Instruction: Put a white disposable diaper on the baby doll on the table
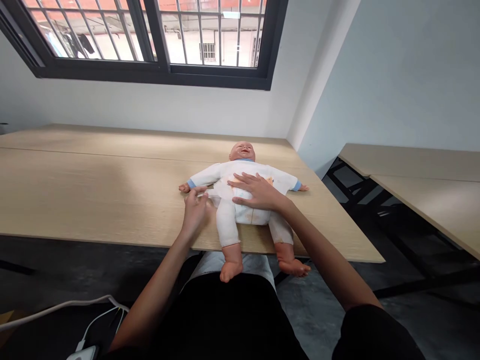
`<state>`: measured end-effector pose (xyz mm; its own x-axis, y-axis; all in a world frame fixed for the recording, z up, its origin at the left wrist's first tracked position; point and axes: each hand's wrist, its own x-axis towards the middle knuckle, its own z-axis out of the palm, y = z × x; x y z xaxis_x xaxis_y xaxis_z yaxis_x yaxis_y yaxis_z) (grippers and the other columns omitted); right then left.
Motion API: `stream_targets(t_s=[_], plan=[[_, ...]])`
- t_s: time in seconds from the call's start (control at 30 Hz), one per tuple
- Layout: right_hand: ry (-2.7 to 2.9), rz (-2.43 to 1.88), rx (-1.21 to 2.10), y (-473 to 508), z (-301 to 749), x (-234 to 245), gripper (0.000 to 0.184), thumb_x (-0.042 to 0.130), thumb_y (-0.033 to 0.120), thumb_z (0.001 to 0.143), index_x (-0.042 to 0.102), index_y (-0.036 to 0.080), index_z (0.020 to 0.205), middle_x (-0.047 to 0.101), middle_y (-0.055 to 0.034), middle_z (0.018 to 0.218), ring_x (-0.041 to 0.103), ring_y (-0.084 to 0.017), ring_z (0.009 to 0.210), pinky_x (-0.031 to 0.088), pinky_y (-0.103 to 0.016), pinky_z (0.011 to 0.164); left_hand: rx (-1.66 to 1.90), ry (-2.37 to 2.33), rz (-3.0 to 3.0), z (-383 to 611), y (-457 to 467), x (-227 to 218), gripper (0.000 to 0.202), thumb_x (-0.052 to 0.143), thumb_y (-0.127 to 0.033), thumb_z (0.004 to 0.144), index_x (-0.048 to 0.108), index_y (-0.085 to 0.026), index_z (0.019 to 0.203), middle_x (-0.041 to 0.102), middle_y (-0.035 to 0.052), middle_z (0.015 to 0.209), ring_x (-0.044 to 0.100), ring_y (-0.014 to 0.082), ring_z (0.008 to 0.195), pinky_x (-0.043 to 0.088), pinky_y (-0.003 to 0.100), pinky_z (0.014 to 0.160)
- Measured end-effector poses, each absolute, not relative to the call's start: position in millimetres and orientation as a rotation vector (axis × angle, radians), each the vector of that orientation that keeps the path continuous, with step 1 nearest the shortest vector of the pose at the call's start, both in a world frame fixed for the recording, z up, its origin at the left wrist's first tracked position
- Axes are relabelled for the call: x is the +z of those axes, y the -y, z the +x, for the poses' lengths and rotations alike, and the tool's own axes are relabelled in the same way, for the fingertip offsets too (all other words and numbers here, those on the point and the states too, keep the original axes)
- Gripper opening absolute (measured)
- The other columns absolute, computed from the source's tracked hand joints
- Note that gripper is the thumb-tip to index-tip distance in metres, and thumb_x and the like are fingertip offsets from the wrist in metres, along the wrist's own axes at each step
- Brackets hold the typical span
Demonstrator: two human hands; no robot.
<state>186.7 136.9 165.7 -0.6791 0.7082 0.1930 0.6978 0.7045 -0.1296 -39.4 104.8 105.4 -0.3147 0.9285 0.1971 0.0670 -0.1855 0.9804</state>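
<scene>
A baby doll (245, 167) in a white outfit with blue cuffs and collar lies on its back, arms spread, legs over the table's front edge. Around its hips is a white diaper (250, 217). My right hand (258, 192) rests flat on the diaper's front, fingers spread over the doll's belly. At the doll's hip on the left, my left hand (195, 207) pinches the diaper's white side tab (213, 193), drawn out sideways. The tab's end is partly hidden by my fingers.
The light wooden table (112, 190) reaches far to the left. To the right, across a gap, stands another table (423, 175) with dark legs. A barred window (157, 40) is in the wall ahead. A white cable (75, 303) and a white device (83, 353) are at lower left.
</scene>
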Motion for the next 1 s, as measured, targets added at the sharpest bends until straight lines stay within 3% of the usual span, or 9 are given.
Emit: stream_targets(t_s=[0.1,0.2,0.4,0.53,0.63,0.8,0.9,1.0], plan=[[2.689,-1.125,0.068,-138,186,165,0.06,0.046,0.062,0.1,0.046,0.031,0.152,0.034,-0.0066,0.162,0.031,-0.034,0.149,0.025,-0.067,0.118,1.208,-1.65,1.655,-46,-112,109,0.012,0.062,-0.018,0.082,0.069,-0.019,0.092,0.07,0.0102,0.103,0.059,0.03,0.108,0.04,0.043,0.098],[2.685,-1.126,0.069,-137,186,164,0.06,0.048,0.061,0.1,0.047,0.029,0.151,0.036,-0.0066,0.161,0.031,-0.034,0.149,0.025,-0.066,0.118,0.917,-1.789,1.993,-49,-120,116,0.012,0.062,-0.02,0.082,0.07,-0.019,0.091,0.073,0.011,0.095,0.061,0.0333,0.103,0.037,0.047,0.097],[2.699,-1.115,0.118,-136,187,165,0.06,0.046,0.062,0.101,0.046,0.03,0.152,0.034,-0.0049,0.161,0.03,-0.033,0.15,0.022,-0.067,0.12,0.754,-1.805,2.205,-46,-146,132,0.01,0.057,-0.013,0.073,0.06,-0.018,0.065,0.067,0.0101,0.07,0.061,0.0315,0.086,0.037,0.043,0.089],[2.701,-1.137,0.106,-134,185,166,0.059,0.047,0.062,0.1,0.047,0.031,0.151,0.034,-0.0046,0.162,0.029,-0.032,0.151,0.02,-0.067,0.12,0.8,-1.747,2.221,-41,-161,137,0.014,0.05,-0.011,0.071,0.058,-0.018,0.062,0.067,0.01,0.069,0.061,0.0284,0.082,0.039,0.037,0.081],[2.725,-1.141,0.114,-133,183,166,0.059,0.047,0.063,0.1,0.048,0.032,0.151,0.034,-0.0044,0.161,0.028,-0.033,0.151,0.019,-0.067,0.121,0.806,-1.62,2.228,-39,-163,136,0.016,0.047,-0.01,0.072,0.062,-0.017,0.072,0.07,0.0078,0.08,0.061,0.0237,0.079,0.041,0.03,0.073],[2.748,-1.138,0.116,-135,182,162,0.06,0.044,0.065,0.1,0.047,0.034,0.151,0.033,-0.0034,0.162,0.025,-0.033,0.152,0.018,-0.068,0.12,0.935,-1.669,2.17,-45,-149,141,0.036,0.041,-0.01,0.084,0.06,-0.016,0.114,0.07,0.0086,0.091,0.064,0.0245,0.083,0.043,0.031,0.074],[2.723,-1.14,0.131,-136,182,159,0.06,0.043,0.066,0.099,0.048,0.034,0.15,0.033,-0.0027,0.162,0.023,-0.032,0.153,0.015,-0.069,0.12,1.156,-1.685,2.059,-39,-133,151,0.029,0.042,-0.02,0.095,0.06,-0.019,0.118,0.071,0.0097,0.096,0.066,0.0252,0.086,0.046,0.033,0.08],[2.613,-1.126,0.285,-138,184,155,0.055,0.028,0.058,0.105,0.052,0.032,0.147,0.038,-0.0022,0.16,0.027,-0.028,0.152,0.013,-0.064,0.123,1.324,-1.398,2.012,-20,-112,157,0.03,0.045,-0.035,0.099,0.062,-0.019,0.118,0.07,0.0123,0.112,0.066,0.0264,0.103,0.048,0.036,0.094]])
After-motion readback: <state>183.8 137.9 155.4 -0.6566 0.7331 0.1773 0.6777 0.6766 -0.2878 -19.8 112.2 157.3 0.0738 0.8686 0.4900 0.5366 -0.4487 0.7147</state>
